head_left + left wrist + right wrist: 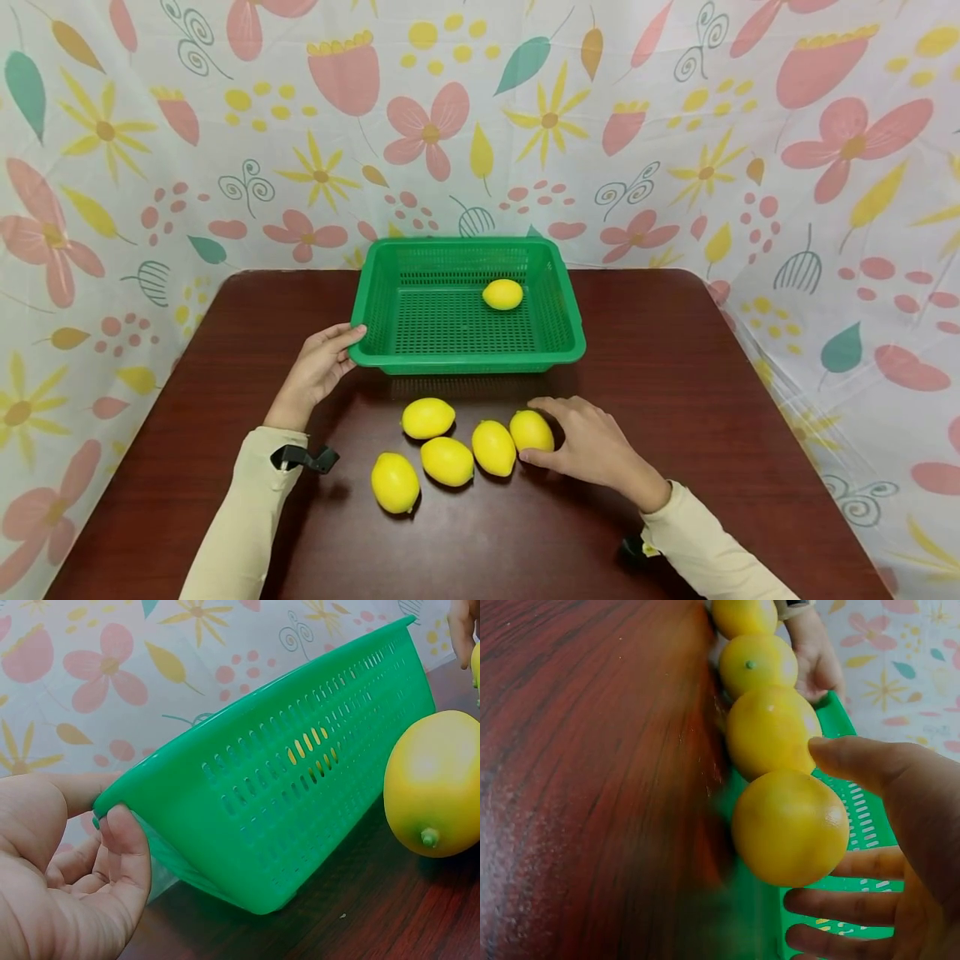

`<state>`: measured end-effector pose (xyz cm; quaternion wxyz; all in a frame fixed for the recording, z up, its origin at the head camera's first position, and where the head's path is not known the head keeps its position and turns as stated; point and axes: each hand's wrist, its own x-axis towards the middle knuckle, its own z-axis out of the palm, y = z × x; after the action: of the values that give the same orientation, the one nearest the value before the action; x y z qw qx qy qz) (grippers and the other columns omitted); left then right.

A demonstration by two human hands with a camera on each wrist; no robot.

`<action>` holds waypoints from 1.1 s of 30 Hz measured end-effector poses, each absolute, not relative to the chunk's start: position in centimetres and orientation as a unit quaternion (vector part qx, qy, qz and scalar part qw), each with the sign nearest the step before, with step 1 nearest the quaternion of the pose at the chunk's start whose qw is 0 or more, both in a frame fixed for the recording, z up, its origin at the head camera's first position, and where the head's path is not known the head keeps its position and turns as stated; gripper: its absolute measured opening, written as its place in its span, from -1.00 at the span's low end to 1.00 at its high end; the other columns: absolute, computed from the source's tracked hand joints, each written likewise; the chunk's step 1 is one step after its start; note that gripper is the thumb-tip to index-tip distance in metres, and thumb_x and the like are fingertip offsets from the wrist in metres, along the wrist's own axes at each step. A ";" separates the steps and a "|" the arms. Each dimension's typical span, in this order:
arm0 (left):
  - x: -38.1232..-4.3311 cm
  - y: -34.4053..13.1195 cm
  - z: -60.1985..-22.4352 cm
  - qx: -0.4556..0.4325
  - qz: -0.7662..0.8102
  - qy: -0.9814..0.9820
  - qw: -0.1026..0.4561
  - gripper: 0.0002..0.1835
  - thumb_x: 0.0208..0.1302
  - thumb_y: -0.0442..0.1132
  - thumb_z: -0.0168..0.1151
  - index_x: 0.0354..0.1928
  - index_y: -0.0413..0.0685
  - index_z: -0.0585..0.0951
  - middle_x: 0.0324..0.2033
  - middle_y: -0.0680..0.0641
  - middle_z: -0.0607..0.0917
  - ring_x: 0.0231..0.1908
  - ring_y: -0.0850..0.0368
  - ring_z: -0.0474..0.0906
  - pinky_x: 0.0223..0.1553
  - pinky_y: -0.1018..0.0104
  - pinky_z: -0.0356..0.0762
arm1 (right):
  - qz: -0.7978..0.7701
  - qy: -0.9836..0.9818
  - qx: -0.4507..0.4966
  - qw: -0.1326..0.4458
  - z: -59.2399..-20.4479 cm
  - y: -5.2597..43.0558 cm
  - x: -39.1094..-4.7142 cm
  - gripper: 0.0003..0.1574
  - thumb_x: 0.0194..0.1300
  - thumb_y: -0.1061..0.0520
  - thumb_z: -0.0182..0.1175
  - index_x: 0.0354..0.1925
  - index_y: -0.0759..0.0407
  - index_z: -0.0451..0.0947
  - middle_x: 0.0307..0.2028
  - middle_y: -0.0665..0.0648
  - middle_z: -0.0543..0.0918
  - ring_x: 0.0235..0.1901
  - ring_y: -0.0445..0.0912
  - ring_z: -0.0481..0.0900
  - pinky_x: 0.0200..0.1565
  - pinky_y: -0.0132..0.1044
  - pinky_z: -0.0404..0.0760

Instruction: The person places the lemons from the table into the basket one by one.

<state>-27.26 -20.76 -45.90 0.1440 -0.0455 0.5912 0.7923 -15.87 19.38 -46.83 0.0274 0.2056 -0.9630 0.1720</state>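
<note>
A lemon [532, 431] is framed by the right hand [588, 442]

The lemon is set on the counter [660, 350], at the right end of a bunch, in front of a green basket [468, 363]. It is framed by the thumb and fingers of the right hand, but the fingers are spread out straight, so it does not look gripped. Four more lemons [493, 448] are laid out to its left, the nearest just beside it. The basket's left rim is pinched by the left hand [322, 367]. Inside, near the back on the right, a lone lemon [502, 294] can be seen.

The framed lemon could be bumped and sent rolling, because it is round and looks smooth. Its neighbor could be knocked by the thumb, being so close. The basket could be dragged or tipped if its rim were pulled too hard.

The counter is dark red-brown and shiny, with rounded far corners. Around it a pale cloth [551, 83] is hung, covered in pink, yellow and green flowers and leaves
</note>
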 end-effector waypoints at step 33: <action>-27.3 -20.7 -45.8 -0.047 0.787 0.598 0.145 -0.62 0.31 -0.12 0.25 0.05 -0.15 0.43 -0.28 0.04 0.59 -0.35 0.26 0.56 -0.34 0.45 0.52 | 0.228 -0.943 0.239 0.039 -43.8 20.4 -16.2 -0.19 -0.05 -0.43 0.37 0.13 -0.16 0.51 -0.23 -0.14 0.61 -0.22 -0.18 0.55 -0.30 -0.29 0.49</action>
<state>-27.33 -20.73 -45.83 0.1446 -0.0472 0.5985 0.7866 -16.24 20.43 -43.82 0.0388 0.2386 -0.9431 0.2281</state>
